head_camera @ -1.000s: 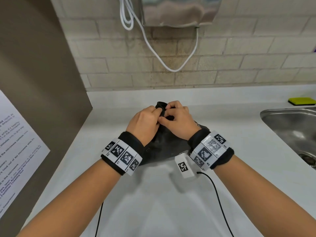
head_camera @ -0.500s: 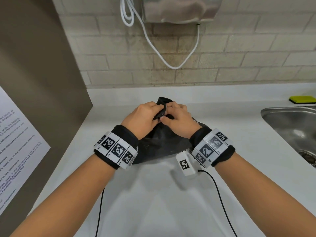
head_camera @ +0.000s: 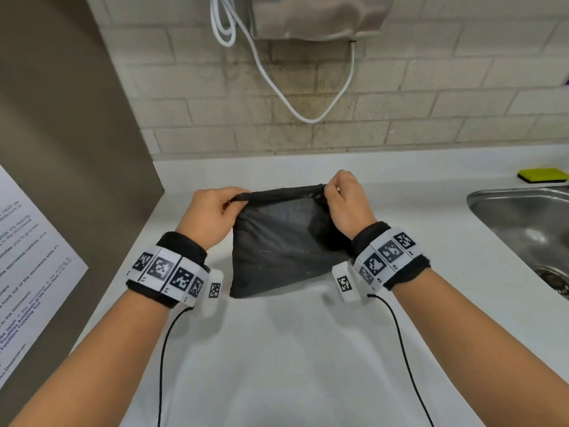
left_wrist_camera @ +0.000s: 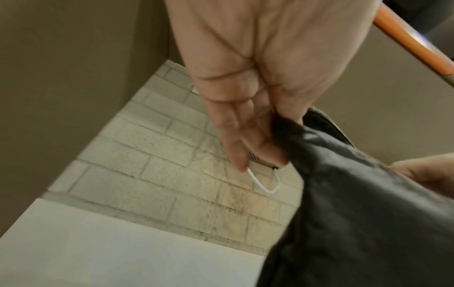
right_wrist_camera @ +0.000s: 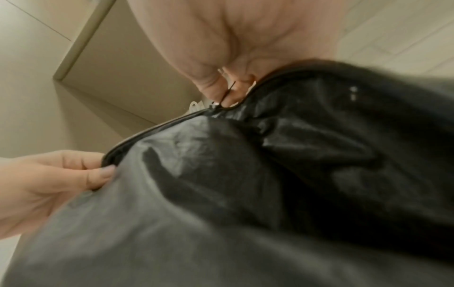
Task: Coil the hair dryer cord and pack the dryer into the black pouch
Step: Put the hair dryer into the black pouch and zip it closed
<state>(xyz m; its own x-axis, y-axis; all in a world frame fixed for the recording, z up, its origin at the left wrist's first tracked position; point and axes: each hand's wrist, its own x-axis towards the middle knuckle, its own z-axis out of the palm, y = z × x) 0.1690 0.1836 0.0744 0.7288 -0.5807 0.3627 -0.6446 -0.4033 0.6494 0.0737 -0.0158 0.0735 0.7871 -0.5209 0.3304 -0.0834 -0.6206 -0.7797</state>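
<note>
zipping black pouch [head_camera: 286, 241] shut: left hand [head_camera: 212, 215] fingers pinching 9 o'clock corner, right hand [head_camera: 345, 208] fingers pinching zipper pull [right_wrist_camera: 227, 93]; next, probably running it fully across.

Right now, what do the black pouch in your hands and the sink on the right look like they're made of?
The black zippered pouch looks like thin synthetic fabric, perhaps nylon: it creases softly, with a dull sheen in the right wrist view. The sink basin looks like brushed stainless steel: grey, with soft reflections.
</note>
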